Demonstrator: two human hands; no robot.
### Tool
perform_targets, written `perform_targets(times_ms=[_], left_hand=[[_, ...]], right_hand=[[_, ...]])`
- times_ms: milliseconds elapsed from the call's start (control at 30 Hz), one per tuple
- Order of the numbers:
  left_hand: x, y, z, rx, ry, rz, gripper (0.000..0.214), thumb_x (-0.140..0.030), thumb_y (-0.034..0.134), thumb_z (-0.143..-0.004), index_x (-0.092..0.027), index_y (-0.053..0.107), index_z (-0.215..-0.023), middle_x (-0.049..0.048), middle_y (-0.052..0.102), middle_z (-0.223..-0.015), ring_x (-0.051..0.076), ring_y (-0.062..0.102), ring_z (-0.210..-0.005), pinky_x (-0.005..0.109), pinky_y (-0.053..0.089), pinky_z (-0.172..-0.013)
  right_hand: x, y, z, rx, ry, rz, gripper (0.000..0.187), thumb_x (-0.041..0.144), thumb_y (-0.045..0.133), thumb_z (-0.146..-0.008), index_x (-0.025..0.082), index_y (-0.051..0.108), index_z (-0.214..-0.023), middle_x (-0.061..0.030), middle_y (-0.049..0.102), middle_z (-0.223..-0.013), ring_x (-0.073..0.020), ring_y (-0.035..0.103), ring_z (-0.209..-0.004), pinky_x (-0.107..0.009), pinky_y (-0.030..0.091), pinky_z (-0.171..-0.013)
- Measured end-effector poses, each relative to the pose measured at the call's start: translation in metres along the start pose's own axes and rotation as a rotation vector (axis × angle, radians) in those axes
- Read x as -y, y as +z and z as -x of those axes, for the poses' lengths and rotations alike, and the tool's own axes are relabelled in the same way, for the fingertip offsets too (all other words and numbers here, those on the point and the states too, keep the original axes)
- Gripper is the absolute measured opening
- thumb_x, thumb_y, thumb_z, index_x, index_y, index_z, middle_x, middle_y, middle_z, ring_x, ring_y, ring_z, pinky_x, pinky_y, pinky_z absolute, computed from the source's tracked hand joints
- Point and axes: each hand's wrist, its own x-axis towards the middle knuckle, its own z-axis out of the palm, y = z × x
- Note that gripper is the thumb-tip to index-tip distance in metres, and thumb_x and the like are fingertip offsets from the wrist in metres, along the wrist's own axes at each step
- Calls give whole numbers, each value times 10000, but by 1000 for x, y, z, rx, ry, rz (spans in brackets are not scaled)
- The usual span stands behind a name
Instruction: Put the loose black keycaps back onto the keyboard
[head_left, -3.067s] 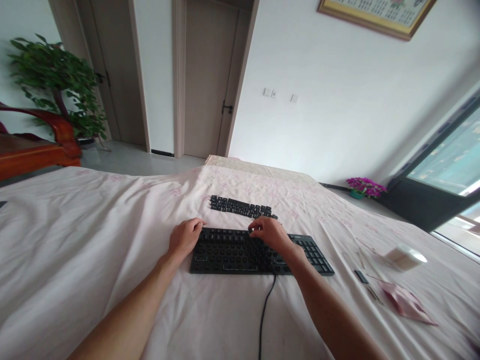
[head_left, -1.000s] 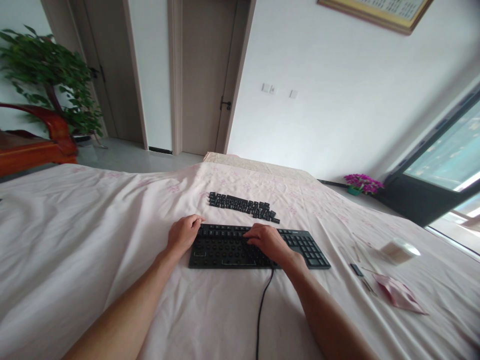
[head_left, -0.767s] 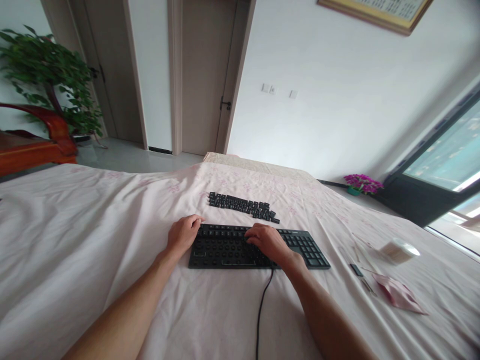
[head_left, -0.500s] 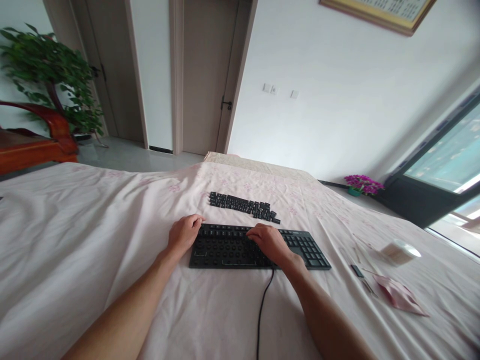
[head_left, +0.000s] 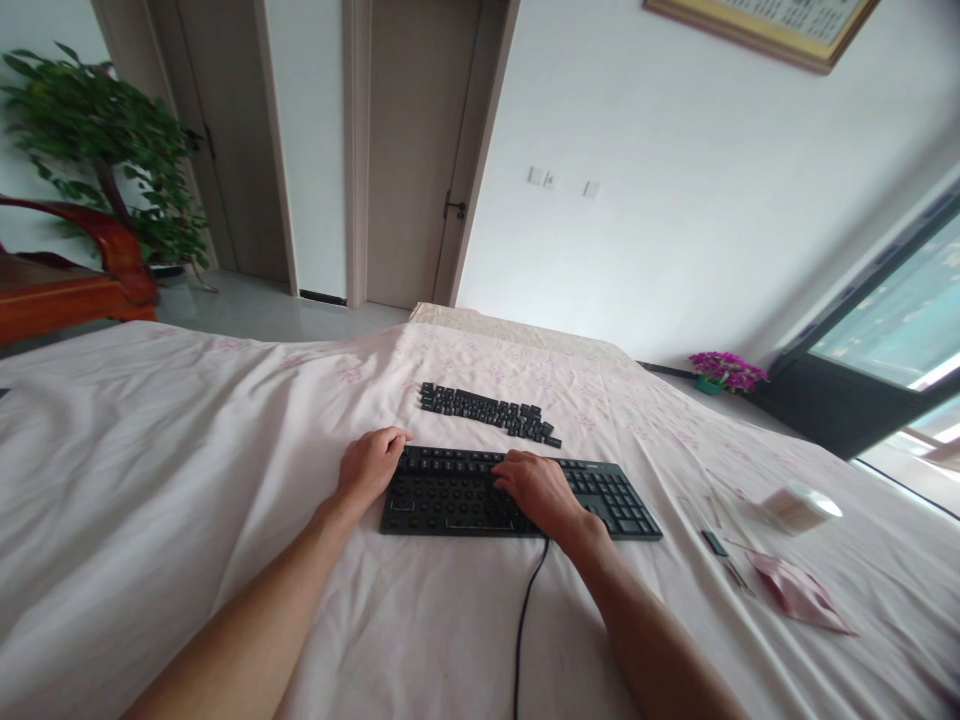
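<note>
A black keyboard [head_left: 457, 495] lies on a pale pink flowered cloth. Its lower left rows show bare key mounts without caps, while the top rows and the right-hand number pad carry keycaps. My left hand [head_left: 370, 462] is closed on the keyboard's upper left corner, holding its edge. Over the middle, my right hand [head_left: 536, 485] has its fingers bent and drawn together at the upper key rows; what they pinch, if anything, is hidden. Beyond the keyboard, removed black keycaps [head_left: 480, 408] stand in slanting rows on the cloth.
From the keyboard's front edge a black cable [head_left: 528, 610] runs towards me. To the right lie a round white container [head_left: 801, 506], a small dark block [head_left: 714, 543], thin metal tools [head_left: 739, 577] and a folded pink cloth [head_left: 801, 592]. A wooden chair [head_left: 82, 260] stands far left.
Both hands stay in nearly the same places on the keyboard. The whole view has shifted very slightly; nothing else has visibly moved.
</note>
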Motion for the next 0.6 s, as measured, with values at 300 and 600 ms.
perform_targets(times_ms=[300, 600], left_hand=[[0, 0, 0, -3, -3, 2, 325, -365, 383, -898, -324, 695, -979, -48, 710, -1100, 165, 622, -971, 240, 397, -737], [-1, 0, 0, -10, -12, -17, 328, -361, 383, -900, -325, 698, -981, -46, 717, -1077, 174, 627, -950, 252, 398, -728]], right_hand=[[-3, 7, -1, -16, 109, -28, 249, 366, 474, -933, 265, 691, -1003, -16, 656, -970, -154, 603, -908, -235, 369, -732], [-2, 16, -4, -83, 136, 58, 261, 365, 450, -955, 274, 686, -1020, -14, 652, -946, -145, 601, -859, -234, 343, -651]])
